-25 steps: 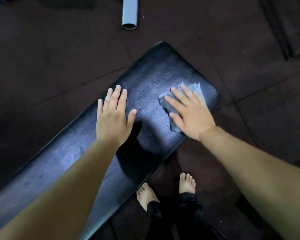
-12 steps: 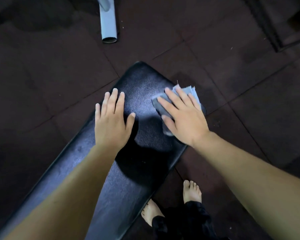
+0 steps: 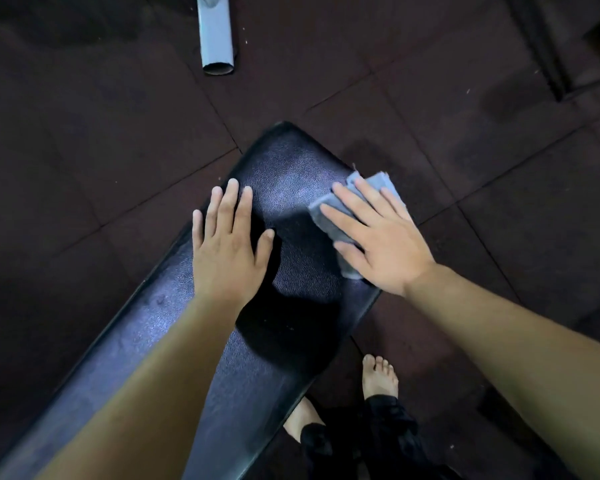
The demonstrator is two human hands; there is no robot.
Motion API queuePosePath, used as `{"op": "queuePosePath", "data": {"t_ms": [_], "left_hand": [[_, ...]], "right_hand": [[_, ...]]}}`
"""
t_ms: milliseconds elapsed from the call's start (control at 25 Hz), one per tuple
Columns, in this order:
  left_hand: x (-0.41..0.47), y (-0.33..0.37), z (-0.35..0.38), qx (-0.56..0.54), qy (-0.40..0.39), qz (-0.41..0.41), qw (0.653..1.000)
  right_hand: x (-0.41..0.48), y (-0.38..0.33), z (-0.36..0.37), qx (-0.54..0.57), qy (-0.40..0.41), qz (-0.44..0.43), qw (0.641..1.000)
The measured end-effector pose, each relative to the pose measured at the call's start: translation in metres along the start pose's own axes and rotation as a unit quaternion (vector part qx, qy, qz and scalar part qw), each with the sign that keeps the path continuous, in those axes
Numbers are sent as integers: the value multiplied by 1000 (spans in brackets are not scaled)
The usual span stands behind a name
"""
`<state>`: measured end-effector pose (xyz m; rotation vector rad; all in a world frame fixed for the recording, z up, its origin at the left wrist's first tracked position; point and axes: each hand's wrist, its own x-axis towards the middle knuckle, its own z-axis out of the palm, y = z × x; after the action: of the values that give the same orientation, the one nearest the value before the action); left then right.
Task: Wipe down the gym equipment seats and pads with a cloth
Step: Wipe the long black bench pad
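Note:
A long black padded bench (image 3: 291, 161) runs from the lower left up to the middle of the head view. My left hand (image 3: 227, 247) lies flat on the pad near its left edge, fingers straight. My right hand (image 3: 378, 240) presses a folded grey cloth (image 3: 383, 183) onto the pad's right edge, fingers spread and straight. Most of the cloth is hidden under the palm; its far corner sticks out past the fingertips and slightly over the pad's edge.
Dark rubber floor tiles (image 3: 101, 150) surround the bench. A grey metal tube (image 3: 217, 36) lies on the floor beyond the pad's far end. My bare feet (image 3: 378, 377) stand by the bench's right side. A dark frame (image 3: 548, 57) sits at the upper right.
My right hand has slid the cloth toward the pad's right edge, so the cloth now overhangs it. The left hand stays flat on the pad. The view has shifted forward.

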<state>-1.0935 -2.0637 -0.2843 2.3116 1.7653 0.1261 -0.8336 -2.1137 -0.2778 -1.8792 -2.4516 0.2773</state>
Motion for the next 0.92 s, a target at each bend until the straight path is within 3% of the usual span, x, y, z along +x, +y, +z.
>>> {"op": "queuePosePath", "data": {"t_ms": [80, 200, 320, 400, 520, 640, 760, 920], "left_hand": [[1, -2, -1, 3, 1, 0, 1000], [1, -3, 0, 11, 0, 0, 1000], [0, -3, 3, 15, 4, -2, 1000], [0, -2, 3, 15, 7, 1, 1000], [-1, -3, 2, 17, 3, 2, 1000], [0, -3, 0, 17, -2, 3, 1000], [1, -3, 0, 19, -6, -2, 1000], [1, -2, 1, 21, -3, -4, 1000]], "right_hand": [[9, 12, -2, 0, 3, -9, 1000], [94, -9, -5, 2, 20, -8, 1000], [157, -34, -4, -1, -13, -34, 999], [144, -18, -3, -14, -7, -53, 998], [59, 7, -2, -14, 25, -18, 999], [-17, 8, -1, -36, -22, -64, 997], [39, 6, -6, -28, -38, -113, 992], [130, -22, -8, -10, -46, -32, 998]]}}
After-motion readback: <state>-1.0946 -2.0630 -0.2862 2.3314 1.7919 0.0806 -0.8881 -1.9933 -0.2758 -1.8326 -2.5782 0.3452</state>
